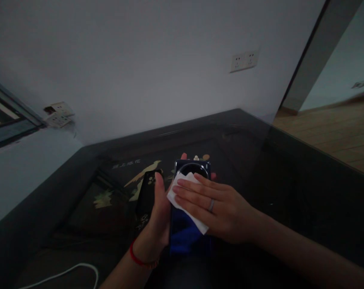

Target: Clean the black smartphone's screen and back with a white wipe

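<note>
My left hand (158,216) grips a dark blue phone (188,235) from its left side, back upward, with the round camera ring (196,168) at the far end. A red cord circles that wrist. My right hand (215,204) lies flat over the phone with fingers stretched out, pressing a white tissue (182,200) onto its back. A ring is on one finger. A black phone case (146,194) lies on the table just left of my left hand.
A dark lacquered table (290,188) with an inlaid bird and flower picture (140,172) fills the corner. A white cable (79,269) lies at the near left. Wall sockets (243,61) sit on the white wall, with others (58,114) at the left. Wooden floor (335,128) is at right.
</note>
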The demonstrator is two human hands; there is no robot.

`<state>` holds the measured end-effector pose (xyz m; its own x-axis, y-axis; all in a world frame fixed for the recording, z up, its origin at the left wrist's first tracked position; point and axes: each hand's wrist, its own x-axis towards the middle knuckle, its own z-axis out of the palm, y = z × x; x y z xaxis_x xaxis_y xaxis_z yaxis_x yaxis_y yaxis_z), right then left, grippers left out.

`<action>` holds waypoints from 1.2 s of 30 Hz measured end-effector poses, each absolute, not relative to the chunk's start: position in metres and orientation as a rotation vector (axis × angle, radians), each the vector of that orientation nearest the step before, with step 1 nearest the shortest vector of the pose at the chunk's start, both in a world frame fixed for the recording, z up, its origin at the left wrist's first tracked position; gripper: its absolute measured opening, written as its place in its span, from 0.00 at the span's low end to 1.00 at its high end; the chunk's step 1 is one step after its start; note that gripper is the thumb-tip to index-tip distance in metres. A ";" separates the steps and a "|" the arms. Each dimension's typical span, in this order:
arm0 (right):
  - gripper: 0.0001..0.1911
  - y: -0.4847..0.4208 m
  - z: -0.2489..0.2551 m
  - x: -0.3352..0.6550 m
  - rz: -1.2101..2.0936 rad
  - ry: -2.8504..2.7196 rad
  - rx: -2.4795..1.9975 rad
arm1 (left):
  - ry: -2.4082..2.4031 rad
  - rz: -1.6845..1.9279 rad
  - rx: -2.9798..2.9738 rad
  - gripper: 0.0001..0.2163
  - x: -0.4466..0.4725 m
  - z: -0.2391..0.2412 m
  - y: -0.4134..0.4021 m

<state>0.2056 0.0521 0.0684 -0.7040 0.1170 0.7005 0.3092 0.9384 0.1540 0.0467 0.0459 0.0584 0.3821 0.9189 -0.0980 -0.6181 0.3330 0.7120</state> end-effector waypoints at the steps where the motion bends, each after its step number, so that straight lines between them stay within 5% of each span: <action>1: 0.18 0.056 0.067 0.210 -0.348 -2.340 -0.260 | 0.558 1.085 0.637 0.36 0.043 0.062 0.047; 11: 0.21 0.084 0.083 0.247 -0.164 -1.808 -0.812 | 0.517 1.010 0.598 0.31 0.038 0.091 0.038; 25: 0.19 0.063 0.067 0.217 -0.185 -2.254 -0.582 | 0.699 1.215 0.572 0.29 0.042 0.084 0.048; 29: 0.18 0.055 0.075 0.210 0.263 -2.310 -0.387 | 0.802 1.294 0.466 0.26 0.032 0.092 0.056; 32: 0.17 0.068 0.082 0.222 0.771 -1.835 -0.630 | 0.873 1.268 0.375 0.27 0.024 0.096 0.059; 36: 0.25 0.102 0.064 0.255 0.772 -1.229 -0.950 | 0.856 1.293 0.346 0.25 0.015 0.098 0.063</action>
<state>0.2546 0.1025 0.0636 0.1858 0.8905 0.4154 0.0116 0.4207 -0.9071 0.0150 0.0633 0.0977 0.0299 0.9331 -0.3585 -0.6942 0.2774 0.6642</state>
